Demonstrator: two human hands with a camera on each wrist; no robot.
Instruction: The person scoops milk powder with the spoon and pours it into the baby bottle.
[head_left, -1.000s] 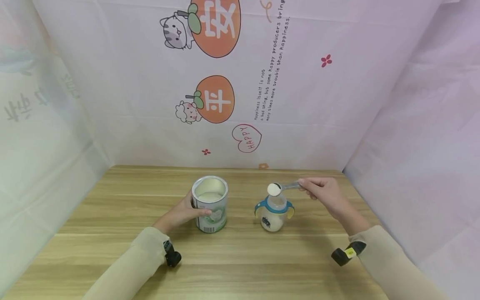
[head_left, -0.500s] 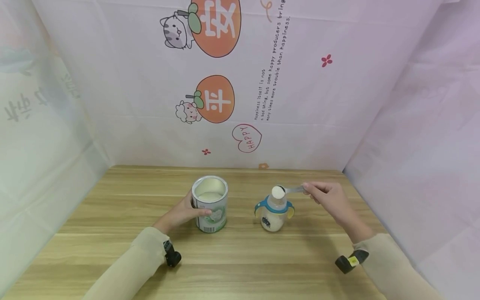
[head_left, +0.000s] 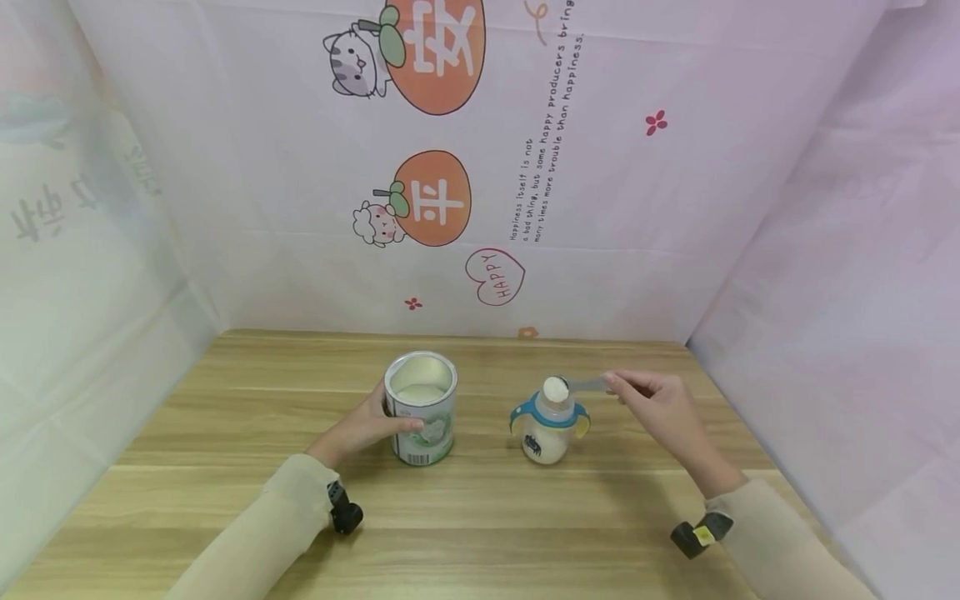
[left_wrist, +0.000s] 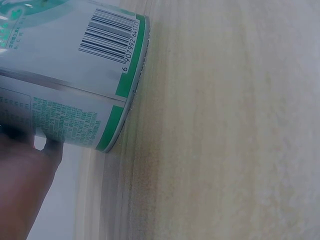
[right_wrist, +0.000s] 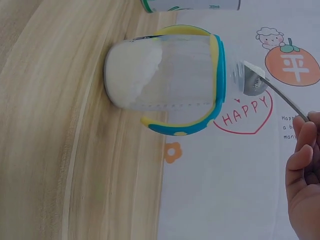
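An open tin of white powder (head_left: 420, 406) (left_wrist: 75, 65) stands on the wooden table (head_left: 480, 517). My left hand (head_left: 363, 427) (left_wrist: 22, 185) grips its side. To its right stands a clear baby bottle (head_left: 550, 427) (right_wrist: 165, 75) with blue and yellow handles, part filled with white powder. My right hand (head_left: 660, 404) (right_wrist: 305, 185) pinches the handle of a metal spoon (head_left: 576, 386) (right_wrist: 260, 82). The spoon's bowl, heaped with powder, is right over the bottle's open mouth.
Pale printed cloth (head_left: 480, 167) walls the table at the back and on both sides. Bare wood (head_left: 487, 517) lies in front of the tin and bottle. Dark wrist cameras (head_left: 343, 508) (head_left: 697, 535) sit on both sleeves.
My right hand has lowered the spoon and shifted it slightly right, from just above the bottle to its mouth. The left hand and tin have not moved.
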